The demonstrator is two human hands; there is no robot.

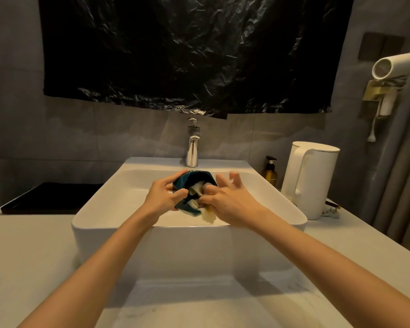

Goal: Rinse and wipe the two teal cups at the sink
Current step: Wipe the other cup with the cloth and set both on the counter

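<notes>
One teal cup (187, 182) is tilted on its side over the white basin (118, 200), its mouth turned toward me. My left hand (165, 197) grips its left rim, thumb inside and fingers round the outside. A pale cloth (197, 189) is stuffed into the cup and hangs out below it. My right hand (225, 197) pinches that cloth with thumb and first fingers inside the cup's mouth, while the other fingers spread upward. Only this one teal cup is in view.
A chrome tap (191, 147) stands at the basin's back. A black tray (50, 197) lies on the counter at the left. On the right stand a brown pump bottle (270, 172) and a white kettle (310, 178). A hair dryer (395, 65) hangs on the right wall.
</notes>
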